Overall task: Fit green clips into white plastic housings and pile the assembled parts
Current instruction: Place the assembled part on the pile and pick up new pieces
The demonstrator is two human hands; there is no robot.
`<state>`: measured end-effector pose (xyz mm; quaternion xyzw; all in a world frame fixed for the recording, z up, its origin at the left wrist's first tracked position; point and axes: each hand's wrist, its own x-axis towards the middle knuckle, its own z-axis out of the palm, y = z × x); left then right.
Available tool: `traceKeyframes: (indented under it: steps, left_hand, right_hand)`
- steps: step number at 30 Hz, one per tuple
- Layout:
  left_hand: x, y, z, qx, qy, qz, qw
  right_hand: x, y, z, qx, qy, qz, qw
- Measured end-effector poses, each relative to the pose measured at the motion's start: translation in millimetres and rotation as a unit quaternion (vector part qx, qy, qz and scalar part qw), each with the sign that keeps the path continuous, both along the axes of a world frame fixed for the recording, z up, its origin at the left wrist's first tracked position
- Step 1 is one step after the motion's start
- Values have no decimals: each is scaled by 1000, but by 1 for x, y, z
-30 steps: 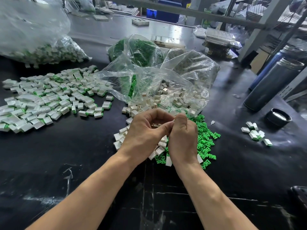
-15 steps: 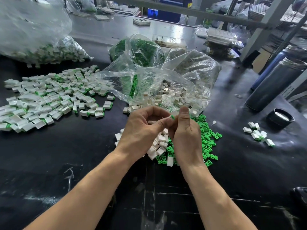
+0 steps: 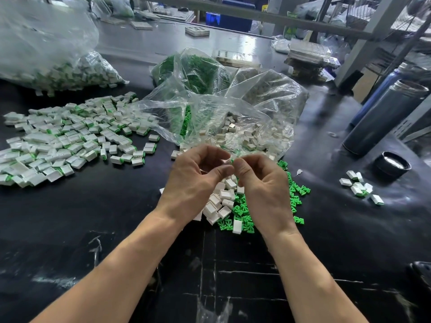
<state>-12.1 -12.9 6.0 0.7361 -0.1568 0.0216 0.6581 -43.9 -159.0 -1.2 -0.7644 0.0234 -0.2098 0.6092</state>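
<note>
Above the black table (image 3: 70, 229), the left hand (image 3: 193, 183) and right hand (image 3: 263, 185) met fingertip to fingertip, fingers curled, pinching a green clip (image 3: 232, 161) between them. Only a sliver of it showed; any housing was hidden. Loose white housings (image 3: 224, 197) lay directly below.

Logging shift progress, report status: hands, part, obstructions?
Left hand and right hand together, pinching green clip at fingertips; housing hidden. Assembled pile on the left. Loose clips and housings underneath, nothing blocking.
</note>
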Motion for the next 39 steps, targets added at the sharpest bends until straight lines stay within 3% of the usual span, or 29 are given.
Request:
traceKeyframes:
  steps: [10,16,21,25,29,33,36,39]
  left_hand:
    - [-2,-2,2,84,-52,31,995]
    - [4,10,-1,184,-95,83,975]
    - [23,37,-7,290,-71,178,938]
    - [37,59,-8,380,-34,257,888]
    - [47,73,-9,443,18,283,851]
    - [51,78,-12,466,29,301,831]
    - [50,75,-14,455,-1,300,838]
    - [44,65,-11,378,-36,253,890]
  right_hand:
    - [-1,4,0,6,22,-41,999]
    - [0,-3,0,-11,50,-73,996]
    - [3,-17,2,-41,88,-131,987]
    - [5,-30,2,-156,141,-168,963]
    - [7,-41,1,-265,200,-190,924]
    - [6,-48,3,-303,234,-182,906]
    - [5,-48,3,-304,233,-158,910]
    - [4,-45,4,-300,234,-134,915]
